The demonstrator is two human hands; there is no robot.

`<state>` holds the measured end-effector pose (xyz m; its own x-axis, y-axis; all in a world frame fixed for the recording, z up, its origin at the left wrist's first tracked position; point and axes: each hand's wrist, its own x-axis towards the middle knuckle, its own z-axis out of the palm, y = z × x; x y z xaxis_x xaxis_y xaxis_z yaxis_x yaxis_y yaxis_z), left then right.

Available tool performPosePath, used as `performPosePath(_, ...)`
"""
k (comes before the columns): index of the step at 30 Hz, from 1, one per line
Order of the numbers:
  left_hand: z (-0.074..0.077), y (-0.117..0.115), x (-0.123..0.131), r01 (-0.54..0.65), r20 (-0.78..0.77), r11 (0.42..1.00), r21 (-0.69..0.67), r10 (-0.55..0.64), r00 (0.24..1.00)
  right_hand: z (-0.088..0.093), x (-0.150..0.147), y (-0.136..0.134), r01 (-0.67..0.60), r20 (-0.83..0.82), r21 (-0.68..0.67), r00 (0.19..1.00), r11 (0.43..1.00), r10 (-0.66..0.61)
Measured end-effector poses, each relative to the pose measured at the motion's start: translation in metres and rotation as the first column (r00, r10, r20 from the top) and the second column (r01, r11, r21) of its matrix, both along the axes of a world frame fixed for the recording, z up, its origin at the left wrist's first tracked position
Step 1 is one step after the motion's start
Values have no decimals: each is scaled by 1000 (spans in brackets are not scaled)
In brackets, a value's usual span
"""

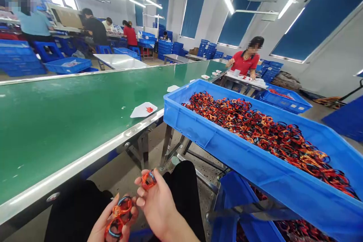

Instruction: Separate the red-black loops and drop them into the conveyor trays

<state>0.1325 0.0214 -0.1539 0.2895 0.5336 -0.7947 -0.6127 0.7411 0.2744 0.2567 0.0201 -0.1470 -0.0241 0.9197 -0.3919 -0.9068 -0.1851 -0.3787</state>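
Observation:
Above my lap, my left hand (113,217) is curled around a small cluster of orange and dark loops (120,211) with shiny bluish parts. Whether they are wire or elastic I cannot tell. My right hand (157,198) is just to the right and slightly higher, palm turned up. Its thumb and fingers are closed on a smaller orange loop (148,180) with a dark, bluish edge. To the right, a large blue crate (215,128) holds a heap of similar red, orange and black loops (255,121).
A green conveyor belt (70,102) with a metal edge runs along my left. On it lies a white tray (138,111) with small red pieces, with more trays farther along. Blue crates (241,200) stand below right. A person in red (239,62) works across.

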Motion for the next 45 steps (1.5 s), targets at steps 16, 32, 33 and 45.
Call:
performPosePath(16,-9,9,-22,-115,36,993,-1,115,993,-13,-12,1,-28,23,-17,999,999,28)
performPosePath(32,1,6,-21,-122,16,993,1,122,992,-14,-12,-3,-53,24,-59,998,997,54)
performPosePath(33,1,6,-22,-127,9,992,5,127,992,-14,-12,-3,-70,-3,-62,998,996,70)
performPosePath(45,1,6,-34,-169,2,986,16,169,986,-9,-19,-5,-137,170,90,978,986,120)
